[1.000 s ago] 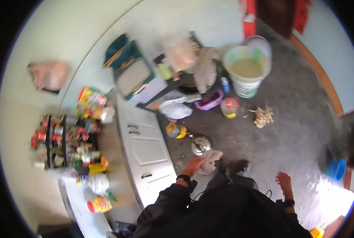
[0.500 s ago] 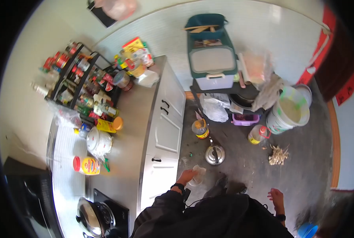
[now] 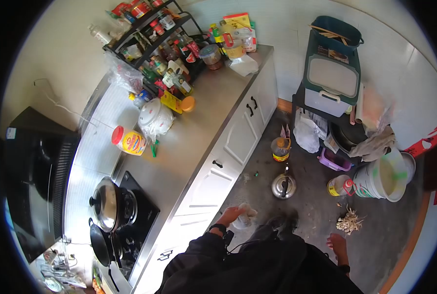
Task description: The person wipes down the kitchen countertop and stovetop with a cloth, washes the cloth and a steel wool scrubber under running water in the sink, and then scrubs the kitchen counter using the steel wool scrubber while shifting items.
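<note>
Well, from where I stand, the left hand (image 3: 231, 215) has its grip pressed together on a bag (image 3: 246, 219), thin, cloudy plastic by the look of it, low beside the person's legs (image 3: 263, 234). I'd judge it light and limp, quick to crumple and a little slippery, with nothing about it that seems breakable. Whether it holds anything, I can't make out. Such a bag is probably best taken by its top edge, the film bunched in the fingers; a single loose layer might slide or tear.

As for where it lies, the bag is right at the left fingertips, touching them and spreading out toward the legs, with the cupboard (image 3: 206, 196) on the hand's other side. The kettle (image 3: 283, 186) sits on the floor (image 3: 316, 210) farther forward, apart from it. The right hand (image 3: 337, 243) is well apart from the bag, beyond the legs, empty, its fingers loosely spread and a bit curled. Nearest to it is a heap of what looks like garlic (image 3: 349, 223), untouched.
</note>
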Motion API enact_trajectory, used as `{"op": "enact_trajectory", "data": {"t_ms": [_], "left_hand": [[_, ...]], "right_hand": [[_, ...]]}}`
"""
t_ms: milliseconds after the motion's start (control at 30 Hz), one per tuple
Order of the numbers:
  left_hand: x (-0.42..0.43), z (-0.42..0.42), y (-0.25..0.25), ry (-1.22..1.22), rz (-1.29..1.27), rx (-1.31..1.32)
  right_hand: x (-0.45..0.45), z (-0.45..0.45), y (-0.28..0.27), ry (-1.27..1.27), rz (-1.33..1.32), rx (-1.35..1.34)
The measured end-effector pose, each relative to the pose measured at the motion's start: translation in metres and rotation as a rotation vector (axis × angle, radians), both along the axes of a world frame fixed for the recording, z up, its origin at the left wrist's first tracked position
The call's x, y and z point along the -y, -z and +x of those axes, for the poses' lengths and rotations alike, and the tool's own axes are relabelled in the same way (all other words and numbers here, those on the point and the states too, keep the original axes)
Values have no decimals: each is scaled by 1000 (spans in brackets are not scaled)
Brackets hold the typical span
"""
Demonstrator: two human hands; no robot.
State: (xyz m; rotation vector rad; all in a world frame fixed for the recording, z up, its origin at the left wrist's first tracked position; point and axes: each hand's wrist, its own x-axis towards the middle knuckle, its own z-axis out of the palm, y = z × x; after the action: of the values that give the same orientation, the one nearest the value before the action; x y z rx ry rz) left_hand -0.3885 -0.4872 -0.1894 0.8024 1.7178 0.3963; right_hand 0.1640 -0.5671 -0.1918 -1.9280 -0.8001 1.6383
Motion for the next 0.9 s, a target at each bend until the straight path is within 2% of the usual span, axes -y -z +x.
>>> {"op": "enact_trajectory", "data": {"t_ms": [33, 167, 267, 467, 500, 533, 633, 700, 767, 833, 900], "left_hand": [[6, -1, 3, -68, 6, 50], [20, -2, 5, -71, -26, 30], [19, 6, -10, -98, -54, 86], [24, 20, -30, -250, 50, 184], [22, 21, -39, -283, 82, 204], [16, 24, -74, -304, 99, 169], [13, -9, -97, -390, 336, 232], [7, -34, -145, -503, 508, 277], [5, -77, -182, -536, 523, 152], [-4, -110, -220, -613, 686, 114], [-11, -146, -227, -637, 736, -23]], "right_hand": [[-6, 3, -2, -5, 5, 16], [-20, 24, 5, -35, -16, 33], [-27, 33, 6, -59, -40, 39], [-58, 21, -1, -189, -49, 46], [-64, 19, 0, -224, -50, 46], [-69, 20, 3, -242, -47, 41], [-86, 17, 6, -268, -44, 28], [-98, 5, -6, -254, -45, 18], [-111, -16, -33, -288, -74, 25], [-130, -40, -46, -314, -107, 11], [-139, -58, -51, -316, -162, -19]]}}
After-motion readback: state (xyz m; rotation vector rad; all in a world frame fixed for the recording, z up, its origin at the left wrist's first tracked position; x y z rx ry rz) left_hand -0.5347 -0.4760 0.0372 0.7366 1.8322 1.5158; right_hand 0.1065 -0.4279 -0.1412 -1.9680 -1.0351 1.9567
